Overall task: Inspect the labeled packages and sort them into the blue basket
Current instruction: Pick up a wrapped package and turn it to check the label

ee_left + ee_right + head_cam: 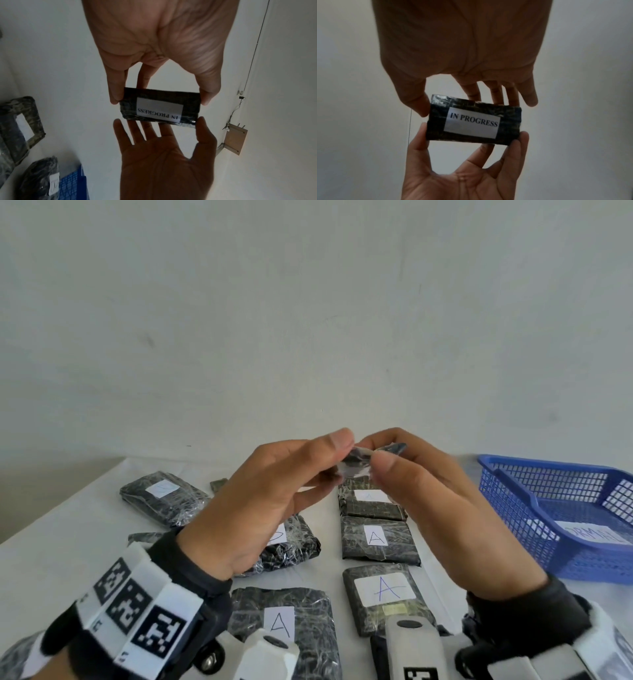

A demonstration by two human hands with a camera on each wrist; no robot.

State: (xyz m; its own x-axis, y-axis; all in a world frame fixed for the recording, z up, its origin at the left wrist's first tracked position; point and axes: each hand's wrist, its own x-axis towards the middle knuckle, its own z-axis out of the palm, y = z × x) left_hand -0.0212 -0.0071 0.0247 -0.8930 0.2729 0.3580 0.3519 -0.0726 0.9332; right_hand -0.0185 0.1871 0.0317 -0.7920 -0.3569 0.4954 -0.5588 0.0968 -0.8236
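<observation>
- Lying nearest, along the table's near edge, are two dark wrapped packages with handwritten "A" labels, one at the left and one at the right; the wrist-worn cameras cut off their near ends.
- Behind the right one sits another "A" package, and a further package beyond it whose label the hands hide.
- Left of these, a shiny wrapped package lies half under the left wrist; its letter cannot be read.
- Above the middle of the table, held clear of it, is the small package marked "IN PROGRESS".
- The left hand pinches it by its short ends, thumb on one and fingers on the other.
- The right hand meets it from the opposite side, thumb and fingertips on its other long edge, the fingers otherwise fairly straight.
- The package's long axis runs across between the two palms, and from the head view it shows only edge-on.
- The blue basket stands at the table's right edge, on the right hand's side, so that hand is likely the better one to carry the package over.
- A paper label in the basket is cut off and not fully readable.
- One more package lies towards the far left corner, its mark too faint to read.
</observation>
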